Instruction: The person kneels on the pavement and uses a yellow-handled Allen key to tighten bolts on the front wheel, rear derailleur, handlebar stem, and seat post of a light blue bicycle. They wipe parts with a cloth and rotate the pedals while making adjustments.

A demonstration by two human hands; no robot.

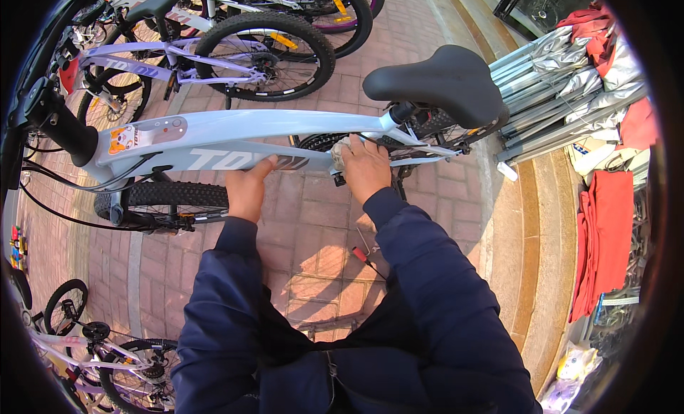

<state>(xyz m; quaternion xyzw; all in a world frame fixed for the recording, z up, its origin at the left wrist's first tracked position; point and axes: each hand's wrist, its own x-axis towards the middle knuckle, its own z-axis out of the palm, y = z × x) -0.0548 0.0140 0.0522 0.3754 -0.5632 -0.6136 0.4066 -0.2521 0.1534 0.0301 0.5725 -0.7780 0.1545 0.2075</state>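
Observation:
A pale blue bicycle frame (pixel 256 129) stretches across in front of me, handlebar end at left and black saddle (pixel 438 83) at right. My left hand (pixel 247 189) grips the lower edge of its wide tube, thumb on the side face; the other fingers are hidden behind the tube. Close to the cranks and below the saddle, my right hand (pixel 367 168) presses a crumpled pale rag (pixel 339 153) against the frame. Its fingertips are partly covered by the rag and the tubes. The front tyre (pixel 174 194) shows under the frame at left.
A purple bicycle (pixel 185 68) stands beyond, with others behind it. More bicycles (pixel 107 350) are at lower left. Folded canopy poles (pixel 563 86) and a red cloth (pixel 605 236) lie along the stone step (pixel 531 271) at right. A red-ended tool (pixel 361 256) lies on the paving.

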